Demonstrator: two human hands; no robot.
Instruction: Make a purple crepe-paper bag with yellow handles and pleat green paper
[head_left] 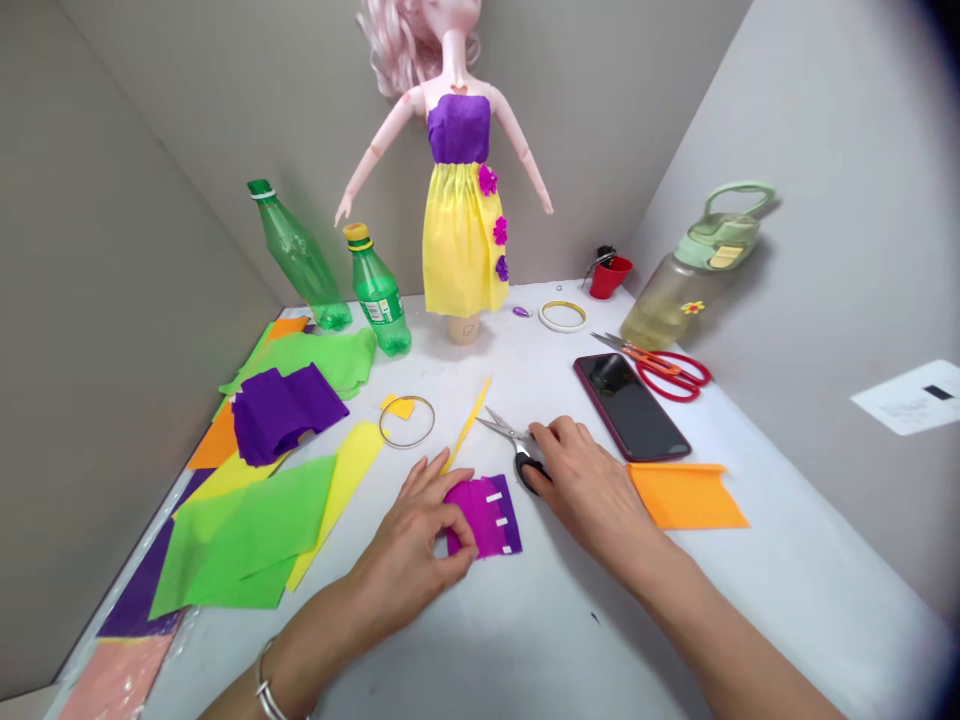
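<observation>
The left hand (pixel 420 525) bends its thumb and index finger into a ring; their tips meet at the near edge of the magenta cloth (pixel 478 503) and look to be pinching it, while the other fingers stretch forward. The right hand (pixel 589 485) curls at the black handles of the small scissors (pixel 519 440); I cannot tell how firmly it grips.

The cloth lies flat on the table (pixel 525 625), just right of the left fingers, a purple border (pixel 513 505) and white tabs (pixel 501 522) running along its right side, away from the person. The scissors lie just beyond that side; their long axis slants forward and leftward from the right hand, the tips slightly apart. The left hand is nearer the cloth, the right nearer the scissors.

Farther out, a yellow strip (pixel 471 418) leads forward from the left fingers; a phone (pixel 630 405) lies beyond the right hand.
</observation>
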